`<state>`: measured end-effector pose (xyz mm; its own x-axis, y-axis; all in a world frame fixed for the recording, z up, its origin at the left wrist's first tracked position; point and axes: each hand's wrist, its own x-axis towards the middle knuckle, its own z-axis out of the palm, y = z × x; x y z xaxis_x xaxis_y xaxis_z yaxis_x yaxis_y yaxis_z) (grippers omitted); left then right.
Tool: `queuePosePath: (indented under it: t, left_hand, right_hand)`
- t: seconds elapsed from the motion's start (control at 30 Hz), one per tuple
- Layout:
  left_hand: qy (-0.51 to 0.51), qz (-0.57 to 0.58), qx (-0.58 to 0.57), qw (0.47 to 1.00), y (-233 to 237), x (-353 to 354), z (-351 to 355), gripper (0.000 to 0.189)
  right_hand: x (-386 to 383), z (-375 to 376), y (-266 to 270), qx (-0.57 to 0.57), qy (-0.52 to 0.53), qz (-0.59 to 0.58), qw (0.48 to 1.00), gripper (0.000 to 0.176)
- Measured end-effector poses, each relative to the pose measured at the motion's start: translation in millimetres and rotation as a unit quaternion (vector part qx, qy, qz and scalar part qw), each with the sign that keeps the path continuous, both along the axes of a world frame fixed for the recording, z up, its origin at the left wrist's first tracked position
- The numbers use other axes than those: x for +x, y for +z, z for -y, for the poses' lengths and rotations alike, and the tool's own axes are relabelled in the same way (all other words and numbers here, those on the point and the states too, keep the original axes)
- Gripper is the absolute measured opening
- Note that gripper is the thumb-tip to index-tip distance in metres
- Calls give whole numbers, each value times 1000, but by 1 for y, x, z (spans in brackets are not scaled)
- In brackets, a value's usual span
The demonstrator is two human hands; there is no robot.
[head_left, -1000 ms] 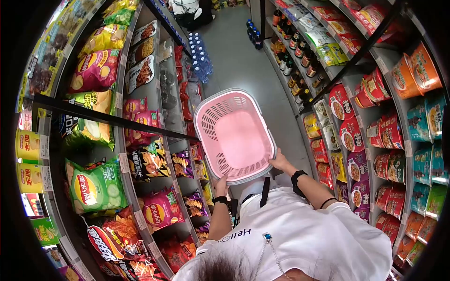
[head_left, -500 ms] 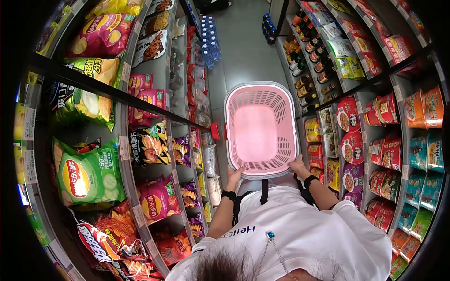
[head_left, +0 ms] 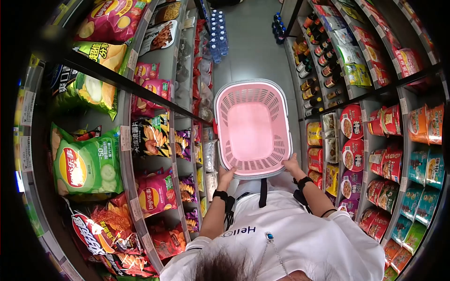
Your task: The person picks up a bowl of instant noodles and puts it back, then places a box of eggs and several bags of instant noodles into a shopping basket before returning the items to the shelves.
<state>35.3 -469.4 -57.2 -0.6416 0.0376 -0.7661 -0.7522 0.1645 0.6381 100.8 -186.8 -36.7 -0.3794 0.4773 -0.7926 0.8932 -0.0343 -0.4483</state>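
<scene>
- Basket's a soft pink plastic one [head_left: 251,131], kinda rectangular with rounded corners, smooth solid bottom, rows of slots through the walls, pale grey band round the rim
- It's held out in front of the body, above the grey floor [head_left: 248,58], between the front edges of the left shelf [head_left: 123,110] and right shelf [head_left: 401,201]
- Left hand [head_left: 227,175]: fingers clamped on the basket's near left corner
- Right hand [head_left: 292,166]: same grip, near right corner, some fingers hidden underneath
</scene>
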Motion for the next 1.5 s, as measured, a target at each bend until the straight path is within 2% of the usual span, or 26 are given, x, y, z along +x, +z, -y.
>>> queuePosePath:
  t: [0.03, 0.07, 0.17, 0.2, 0.23, 0.33, 0.37, 0.4, 0.43, 0.47, 0.5, 0.53, 0.57, 0.6, 0.63, 0.67, 0.73, 0.8, 0.93, 1.17, 1.27, 1.37, 1.5]
  left_hand:
    - [-4, 6, 5, 1000, 15, 0, 0, 52]
    - [-10, 10, 13, 1000, 22, 0, -2, 55]
    - [78, 69, 185, 977, -22, 16, 41, 71]
    - [109, 73, 225, 966, -35, 18, 54, 75]
    - [190, 81, 186, 960, -40, 22, 61, 74]
    - [195, 84, 166, 963, -89, 30, 101, 56]
    - [169, 109, 151, 968, -109, 30, 113, 52]
    - [135, 142, 86, 977, -113, 23, 115, 48]
    - [77, 146, 55, 985, -125, 16, 122, 54]
    - [62, 147, -5, 987, -136, 6, 122, 44]
    - [18, 150, 79, 985, -163, -7, 136, 32]
    - [-3, 128, 52, 990, -183, -22, 137, 22]
    - [-27, 90, 26, 995, -207, -36, 134, 25]
    - [-29, 92, -31, 995, -208, -52, 119, 35]
    - [54, 28, 83, 995, -275, -64, 132, 43]
    - [23, 32, 143, 989, -334, -78, 156, 34]
    - [-18, 2, 36, 999, -346, -102, 134, 34]
    - [-48, -28, -29, 998, -340, -123, 98, 35]
    - [-95, -115, -77, 986, -360, -160, 43, 36]
    - [-159, -266, -121, 943, -382, -203, -27, 39]
    - [-172, -310, -135, 925, -384, -217, -40, 40]
    - [-190, -337, -152, 909, -384, -229, -47, 41]
    - [-196, -374, -169, 891, -386, -244, -53, 43]
  right_hand:
    - [1, 0, 0, -4, 3, 4, 1000, 62]
    - [7, 0, -11, -2, 10, -53, 999, 59]
    - [40, -4, -43, -4, -6, -213, 977, 49]
    - [38, 3, -8, -61, -116, -202, 971, 52]
    - [55, 4, -43, -93, -257, -262, 926, 54]
    - [101, 8, -52, -88, -271, -206, 936, 42]
    - [117, 13, -53, -47, -221, -167, 960, 34]
    - [141, 19, -64, 58, -100, -136, 984, 30]
    - [166, 27, -74, 161, 21, -89, 983, 28]
    - [182, 38, -81, 131, -24, -57, 989, 27]
    - [191, 52, -84, 158, 11, -9, 987, 27]
    - [195, 62, -78, 145, 27, -38, 988, 30]
    - [199, 75, -96, 189, 38, -72, 979, 32]
    - [211, 86, -111, 232, 56, -95, 966, 34]
    - [214, 92, -114, 252, 69, -100, 960, 35]
    - [208, 101, -114, 269, 83, -105, 954, 36]
    - [214, 112, -123, 285, 114, -114, 945, 37]
    - [224, 116, -149, 286, 141, -127, 939, 38]
    - [259, 127, -231, 278, 103, -99, 950, 40]
    - [265, 119, -329, 311, 50, -187, 930, 41]
    - [263, 118, -347, 286, 20, -193, 939, 41]
    - [261, 116, -360, 335, 25, -191, 922, 40]
    - [263, 115, -370, 324, 25, -177, 929, 43]
